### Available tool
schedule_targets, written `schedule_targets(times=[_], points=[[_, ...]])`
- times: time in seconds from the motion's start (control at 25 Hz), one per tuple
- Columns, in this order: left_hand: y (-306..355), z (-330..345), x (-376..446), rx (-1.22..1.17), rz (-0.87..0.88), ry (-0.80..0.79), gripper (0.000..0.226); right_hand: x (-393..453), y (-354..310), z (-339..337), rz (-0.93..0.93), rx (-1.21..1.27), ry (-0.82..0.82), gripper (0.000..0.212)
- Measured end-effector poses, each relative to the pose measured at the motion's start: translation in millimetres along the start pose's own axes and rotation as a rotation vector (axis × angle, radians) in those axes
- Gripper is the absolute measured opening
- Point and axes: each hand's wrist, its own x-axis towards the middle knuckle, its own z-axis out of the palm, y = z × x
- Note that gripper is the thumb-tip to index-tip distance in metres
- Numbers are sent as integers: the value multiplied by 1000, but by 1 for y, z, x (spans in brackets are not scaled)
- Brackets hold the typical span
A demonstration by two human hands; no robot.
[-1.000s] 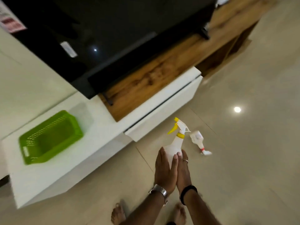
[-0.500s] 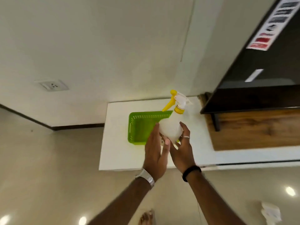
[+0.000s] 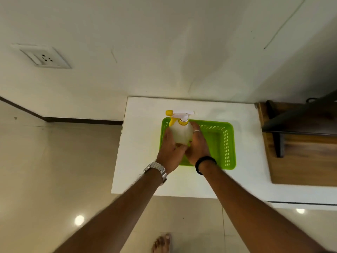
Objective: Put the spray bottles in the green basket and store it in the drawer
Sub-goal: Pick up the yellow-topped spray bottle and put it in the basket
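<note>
Closest to the camera there's a bare foot (image 3: 162, 243) poking in at the bottom edge, toes only, the rest cut off. Both forearms reach up from the lower corners, elbows out of frame.

Left wrist has a metal watch (image 3: 157, 169), right wrist a black band (image 3: 204, 163). The left hand (image 3: 170, 149) and right hand (image 3: 197, 146) are both wrapped around the white spray bottle (image 3: 181, 133), one on each side, fingers curled onto its body and the thumbs meeting in front near its base. There's a ring on a right finger. The bottle's bottom is hidden behind the hands, so I can't tell if it's actually resting on the basket floor or held just above it.

Bottle stands upright, over the left part of the green basket (image 3: 226, 143). Its yellow collar, white nozzle head and yellow trigger stick up past the fingertips, overlapping the basket's far left corner. To the right of the fingers the basket is open and you can see its slotted wall. The near rim is partly covered by the wrists.

The basket sits on a white cabinet top (image 3: 246, 176). Further right, a wooden surface (image 3: 300, 161) with a dark stand on it, cropped by the frame edge. Beyond the fingertips is the wall, with a socket plate (image 3: 42, 56) far off to the left.
</note>
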Motion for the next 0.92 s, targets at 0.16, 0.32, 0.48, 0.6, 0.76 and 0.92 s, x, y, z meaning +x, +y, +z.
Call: schedule_targets(times=[0.16, 0.32, 0.48, 0.6, 0.76, 0.92], points=[[-3, 8, 10, -70, -127, 75, 63, 14, 8, 21, 59, -148, 41, 72], [-4, 7, 11, -37, -118, 102, 60, 15, 10, 27, 90, -236, 44, 79], [-2, 5, 5, -58, -182, 144, 56, 11, 5, 26, 84, -254, 8, 83], [-2, 6, -6, -86, -243, 177, 47, 5, -1, 25, 57, -223, -59, 86], [-6, 5, -24, -101, -261, 180, 50, -4, -8, 18, 134, -139, -73, 103], [-11, 1, -38, -63, -252, 191, 47, -25, -5, 15, 164, -180, -75, 99]])
